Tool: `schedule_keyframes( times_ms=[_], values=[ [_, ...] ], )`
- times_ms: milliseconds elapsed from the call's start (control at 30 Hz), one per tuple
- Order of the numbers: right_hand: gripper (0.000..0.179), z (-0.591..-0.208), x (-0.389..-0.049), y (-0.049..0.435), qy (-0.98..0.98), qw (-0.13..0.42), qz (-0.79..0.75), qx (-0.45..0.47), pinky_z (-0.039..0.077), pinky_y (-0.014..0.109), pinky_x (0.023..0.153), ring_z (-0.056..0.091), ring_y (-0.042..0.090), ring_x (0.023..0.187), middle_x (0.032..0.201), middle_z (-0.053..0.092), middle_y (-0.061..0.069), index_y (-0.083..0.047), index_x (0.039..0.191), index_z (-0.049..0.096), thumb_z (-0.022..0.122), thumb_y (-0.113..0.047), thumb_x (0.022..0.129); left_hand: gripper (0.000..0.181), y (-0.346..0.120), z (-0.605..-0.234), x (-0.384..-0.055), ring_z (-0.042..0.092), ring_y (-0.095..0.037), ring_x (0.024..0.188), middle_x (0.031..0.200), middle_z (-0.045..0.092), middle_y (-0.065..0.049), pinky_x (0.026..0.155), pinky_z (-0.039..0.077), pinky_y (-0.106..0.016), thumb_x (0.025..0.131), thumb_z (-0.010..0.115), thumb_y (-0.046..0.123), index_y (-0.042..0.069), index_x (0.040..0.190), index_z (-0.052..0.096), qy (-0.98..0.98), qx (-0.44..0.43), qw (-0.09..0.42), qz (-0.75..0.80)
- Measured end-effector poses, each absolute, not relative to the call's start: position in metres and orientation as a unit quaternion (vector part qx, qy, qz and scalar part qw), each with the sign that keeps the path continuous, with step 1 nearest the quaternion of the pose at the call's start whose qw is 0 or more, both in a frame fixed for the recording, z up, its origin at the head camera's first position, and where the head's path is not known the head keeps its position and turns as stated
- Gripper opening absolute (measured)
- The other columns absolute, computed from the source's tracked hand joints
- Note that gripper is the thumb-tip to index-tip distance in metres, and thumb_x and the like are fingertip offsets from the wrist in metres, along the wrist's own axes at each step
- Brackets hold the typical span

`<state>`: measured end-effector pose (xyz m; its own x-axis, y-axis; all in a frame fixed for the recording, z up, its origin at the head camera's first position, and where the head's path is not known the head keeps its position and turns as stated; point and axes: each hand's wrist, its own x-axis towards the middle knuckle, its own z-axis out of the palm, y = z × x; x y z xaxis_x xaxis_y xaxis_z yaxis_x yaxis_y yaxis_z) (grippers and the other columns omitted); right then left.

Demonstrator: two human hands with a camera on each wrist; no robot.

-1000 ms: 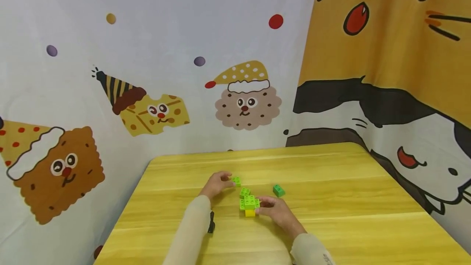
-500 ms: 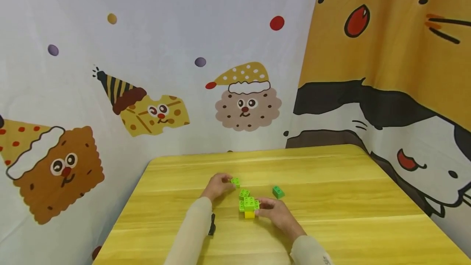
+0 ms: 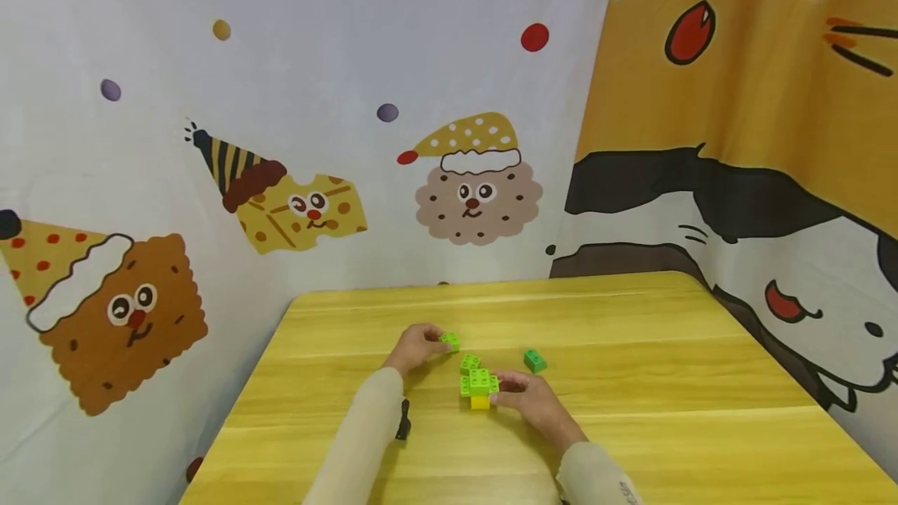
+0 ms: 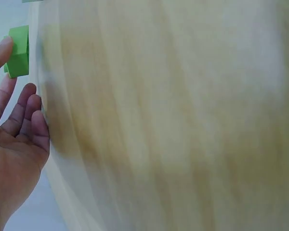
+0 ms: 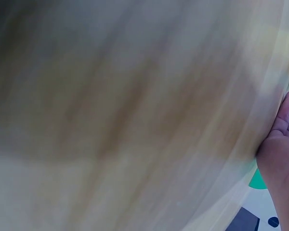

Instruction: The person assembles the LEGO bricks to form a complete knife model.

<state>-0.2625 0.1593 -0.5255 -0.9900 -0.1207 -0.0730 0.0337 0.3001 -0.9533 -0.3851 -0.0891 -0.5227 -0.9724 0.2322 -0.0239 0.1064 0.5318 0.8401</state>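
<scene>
In the head view my left hand [image 3: 418,345] pinches a small lime-green brick [image 3: 450,342] between thumb and index finger. The left wrist view shows that brick [image 4: 19,52] on its side, the other fingers loosely bent. My right hand [image 3: 531,397] grips the right side of a small block build [image 3: 480,383], lime-green bricks over a yellow brick [image 3: 480,403]. Just behind the build is another lime-green brick [image 3: 470,364]; whether it is joined on, I cannot tell. The right wrist view catches only part of the right hand [image 5: 284,139].
A darker green brick [image 3: 535,361] lies on the wooden table [image 3: 631,365], behind and right of the build. Beside the left forearm is a small black item [image 3: 403,421]. A cartoon-printed cloth [image 3: 316,100] hangs behind the table.
The view has shifted slightly. The left hand's brick has moved a little left relative to the build, and the thumb covers more of it. The right hand keeps its grip.
</scene>
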Motion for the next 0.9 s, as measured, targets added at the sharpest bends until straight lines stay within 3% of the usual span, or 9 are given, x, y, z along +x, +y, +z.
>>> schedule_keyframes(
  times_ms=[433, 900],
  values=[
    [0.048, -0.525, -0.261, 0.159, 0.801, 0.059, -0.595, -0.015, 0.046, 0.048, 0.094, 0.058, 0.023, 0.103, 0.111, 0.066, 0.007, -0.004, 0.126, 0.067, 0.082, -0.019, 0.083, 0.041, -0.095, -0.507, -0.379, 0.059, -0.026, 0.112, 0.118, 0.064, -0.007, 0.092, 0.050, -0.045, 0.089, 0.076, 0.033, 0.008, 0.120, 0.065, 0.866, 0.098, 0.076, 0.485],
    [0.050, -0.527, -0.262, 0.158, 0.802, 0.063, -0.594, -0.010, 0.046, 0.048, 0.095, 0.058, 0.023, 0.105, 0.111, 0.066, 0.007, -0.005, 0.125, 0.068, 0.083, -0.023, 0.081, 0.036, -0.095, -0.494, -0.363, 0.061, -0.020, 0.099, 0.105, 0.065, -0.003, 0.082, 0.052, -0.038, 0.090, 0.075, 0.031, 0.007, 0.116, 0.066, 0.856, 0.134, 0.062, 0.495]
  ],
)
